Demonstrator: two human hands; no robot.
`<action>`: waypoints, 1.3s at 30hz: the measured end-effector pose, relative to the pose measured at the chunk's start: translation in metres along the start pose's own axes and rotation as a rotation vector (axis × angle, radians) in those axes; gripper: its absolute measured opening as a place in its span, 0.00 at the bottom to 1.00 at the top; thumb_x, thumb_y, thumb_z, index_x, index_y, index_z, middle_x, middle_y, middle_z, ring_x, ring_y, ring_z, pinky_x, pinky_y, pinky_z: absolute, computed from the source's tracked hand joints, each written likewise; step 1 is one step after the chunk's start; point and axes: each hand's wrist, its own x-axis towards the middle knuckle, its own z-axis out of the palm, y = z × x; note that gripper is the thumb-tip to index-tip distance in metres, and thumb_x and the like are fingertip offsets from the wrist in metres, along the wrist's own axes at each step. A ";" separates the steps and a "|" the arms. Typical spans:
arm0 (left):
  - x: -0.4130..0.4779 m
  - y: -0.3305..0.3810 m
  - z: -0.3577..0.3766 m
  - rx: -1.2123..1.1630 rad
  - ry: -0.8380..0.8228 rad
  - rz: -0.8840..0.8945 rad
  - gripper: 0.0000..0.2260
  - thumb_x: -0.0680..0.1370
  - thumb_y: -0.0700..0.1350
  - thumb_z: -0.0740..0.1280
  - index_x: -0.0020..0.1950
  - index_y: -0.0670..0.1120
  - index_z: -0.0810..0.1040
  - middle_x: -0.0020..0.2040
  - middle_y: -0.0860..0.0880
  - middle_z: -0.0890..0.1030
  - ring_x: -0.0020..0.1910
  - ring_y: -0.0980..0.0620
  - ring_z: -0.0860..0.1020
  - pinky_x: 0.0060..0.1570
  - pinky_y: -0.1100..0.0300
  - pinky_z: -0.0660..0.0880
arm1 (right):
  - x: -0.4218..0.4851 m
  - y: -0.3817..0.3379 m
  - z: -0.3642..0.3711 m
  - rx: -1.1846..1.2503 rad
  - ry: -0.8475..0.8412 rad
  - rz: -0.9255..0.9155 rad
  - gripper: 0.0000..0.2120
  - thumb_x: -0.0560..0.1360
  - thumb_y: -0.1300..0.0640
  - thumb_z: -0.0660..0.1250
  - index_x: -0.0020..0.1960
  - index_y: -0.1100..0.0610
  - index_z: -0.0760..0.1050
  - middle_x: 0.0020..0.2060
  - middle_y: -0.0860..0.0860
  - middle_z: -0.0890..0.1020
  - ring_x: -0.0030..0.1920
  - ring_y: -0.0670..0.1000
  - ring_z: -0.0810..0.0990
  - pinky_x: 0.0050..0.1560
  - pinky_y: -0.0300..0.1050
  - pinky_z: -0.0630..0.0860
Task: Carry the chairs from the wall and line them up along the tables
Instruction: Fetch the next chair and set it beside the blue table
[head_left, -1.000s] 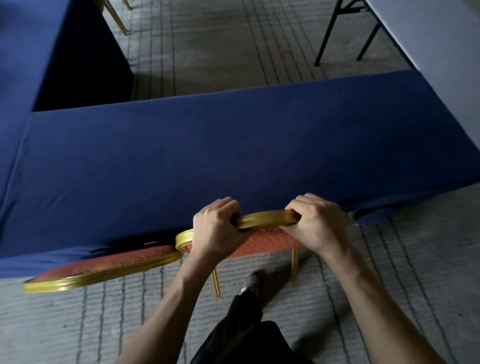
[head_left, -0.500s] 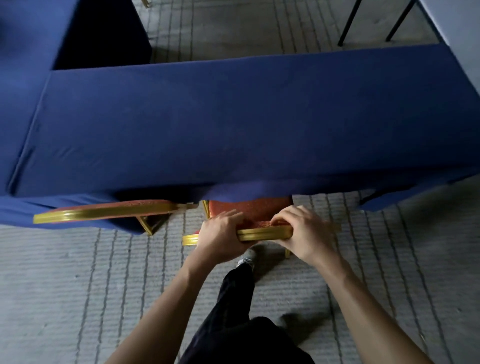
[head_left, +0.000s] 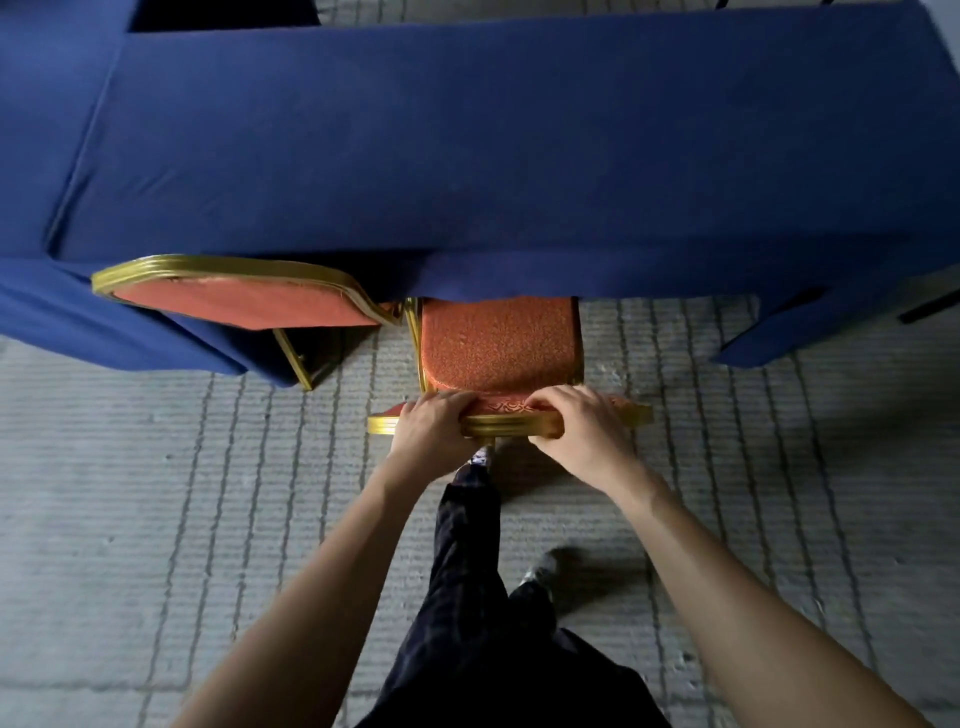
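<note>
Banquet chair (head_left: 498, 348): your left hand (head_left: 431, 423) and right hand (head_left: 582, 434) curl over its gold top rail; its red seat sits partly under the counter (head_left: 467, 145) at twelve o'clock.

A grey floor (head_left: 156, 519), ruled with dark lengthwise lines and fine cross ribs, is filling the lower view. A long desk (head_left: 519, 156) draped in dark blue cloth is spanning the top, its skirt hanging down at the near edge. A second desk (head_left: 41, 104), also in blue, is meeting it at the left. Dim light is brightening toward the right edge.
</note>
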 end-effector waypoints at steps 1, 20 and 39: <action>-0.004 0.001 0.004 -0.062 0.030 -0.011 0.25 0.74 0.60 0.71 0.71 0.57 0.77 0.66 0.54 0.81 0.66 0.47 0.76 0.67 0.50 0.67 | -0.004 0.001 -0.001 0.051 0.014 0.010 0.18 0.71 0.53 0.77 0.59 0.50 0.81 0.56 0.46 0.83 0.58 0.52 0.79 0.62 0.48 0.70; -0.009 0.027 0.000 -2.181 -0.058 -0.922 0.26 0.83 0.56 0.65 0.72 0.38 0.71 0.64 0.34 0.77 0.59 0.35 0.79 0.36 0.42 0.83 | -0.016 -0.039 0.015 1.757 0.126 0.918 0.24 0.81 0.44 0.67 0.70 0.59 0.72 0.63 0.62 0.79 0.65 0.60 0.78 0.69 0.60 0.75; 0.069 -0.005 0.001 -1.606 0.061 -0.592 0.04 0.83 0.40 0.59 0.51 0.42 0.73 0.33 0.50 0.84 0.42 0.50 0.79 0.50 0.54 0.80 | 0.091 -0.033 0.031 1.713 0.319 1.076 0.03 0.76 0.58 0.61 0.44 0.57 0.71 0.43 0.60 0.78 0.50 0.60 0.80 0.67 0.66 0.74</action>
